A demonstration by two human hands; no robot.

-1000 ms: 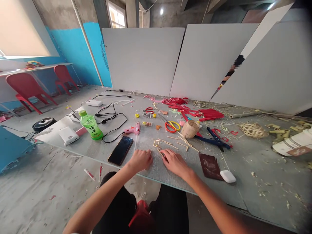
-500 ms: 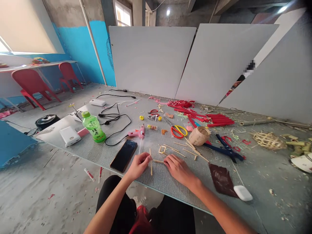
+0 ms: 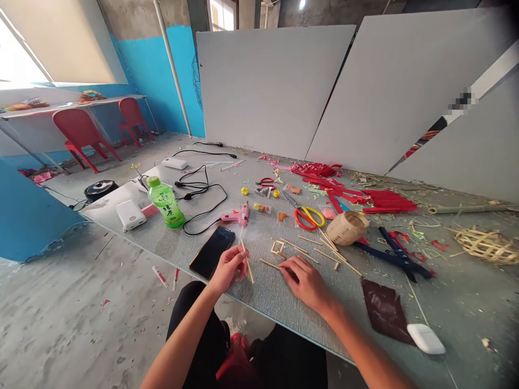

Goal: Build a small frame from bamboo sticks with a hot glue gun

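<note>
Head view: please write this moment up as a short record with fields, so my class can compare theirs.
Surface: grey table
Left grip: holds a thin stick
Right grip: at one end of a second stick; pinched or not is unclear
Beyond the hands: small square stick frame
Beside left hand: dark-screened phone
Farther left: green bottle

Thin sticks (image 3: 300, 249) and a little square frame (image 3: 278, 247) lie on the grey counter (image 3: 273, 297). A phone (image 3: 213, 251) rests left of them; a green bottle (image 3: 166, 206) stands farther left.
</note>
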